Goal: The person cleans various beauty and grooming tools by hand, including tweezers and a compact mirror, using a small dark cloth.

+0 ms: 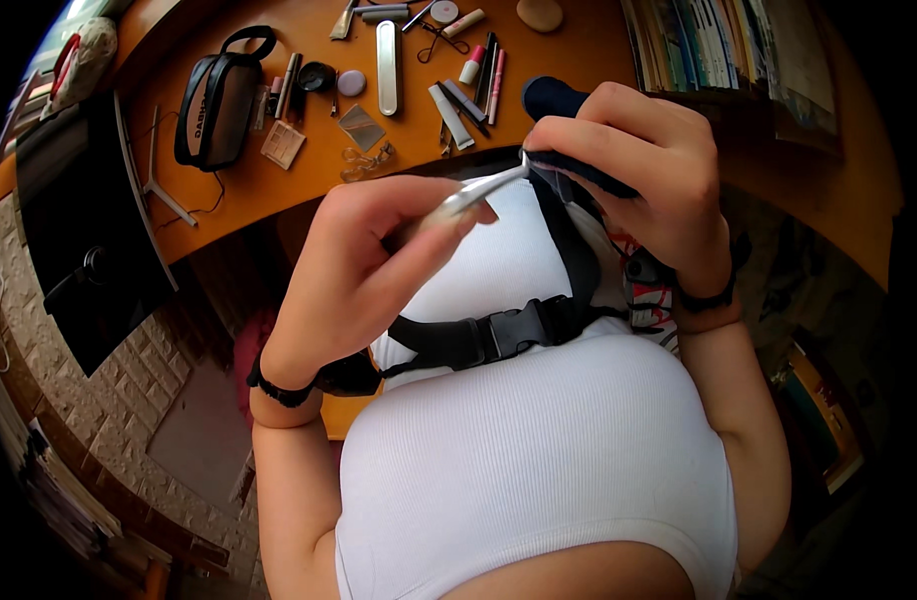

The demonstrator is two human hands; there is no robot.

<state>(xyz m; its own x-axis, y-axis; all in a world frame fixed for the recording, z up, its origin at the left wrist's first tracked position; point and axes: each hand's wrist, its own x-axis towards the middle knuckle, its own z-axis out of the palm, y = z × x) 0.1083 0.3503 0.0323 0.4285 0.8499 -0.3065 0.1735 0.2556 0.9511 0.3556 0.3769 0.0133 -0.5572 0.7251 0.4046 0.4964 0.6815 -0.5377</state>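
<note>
My left hand (pixel 354 260) is closed in a pinch around a slim silver tool, which looks like tweezers (pixel 497 184). Its tip points up and right and meets the edge of a dark navy thing (pixel 556 98) in my right hand (pixel 659 150). The fingers of that hand are wrapped round the navy thing, whose rounded end sticks out past the knuckles. A flat dark strip of it shows below the fingers; its kind I cannot make out. Both hands are raised in front of my chest, over the near edge of the desk.
On the wooden desk (pixel 319 185) lie several cosmetics, a long white case (pixel 389 68), a pink-capped tube (pixel 471 64) and an eyelash curler (pixel 367 160). A black pouch (pixel 217 108) stands left, beside a black monitor (pixel 89 220). Books (pixel 699 45) stand at the far right.
</note>
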